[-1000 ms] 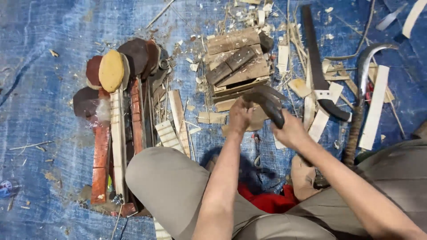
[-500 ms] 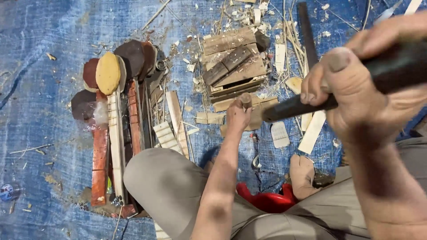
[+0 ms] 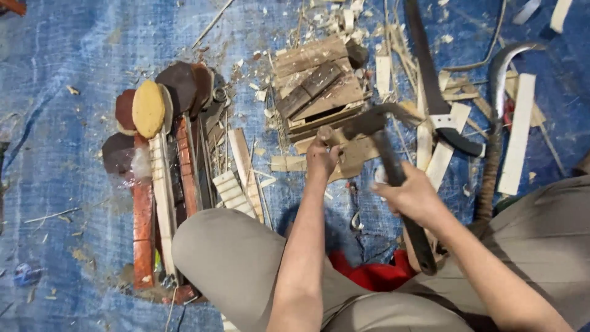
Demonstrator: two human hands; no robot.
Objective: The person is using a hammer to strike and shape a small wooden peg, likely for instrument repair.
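Chisel tip point(image 3: 324, 132) hidden inside left fist point(image 3: 322, 161)

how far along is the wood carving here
Done: a row of spoon-shaped wooden pieces lies finished-looking on the tarp, shavings all round. In hand: left hand steadies a small wood piece; right hand swings a hammer-like tool. Left: a stack of uncut blocks.

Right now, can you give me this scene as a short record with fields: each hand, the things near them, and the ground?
Left hand: grips a short wooden peg, held upright on a flat wood piece.
Right hand: grips the dark handle of a hammer, head over the peg.
Behind: stacked wood blocks.
Left side: row of wooden spoons.
Right side: saw, curved blade, pale wood strips.
Ground: blue tarp with shavings.
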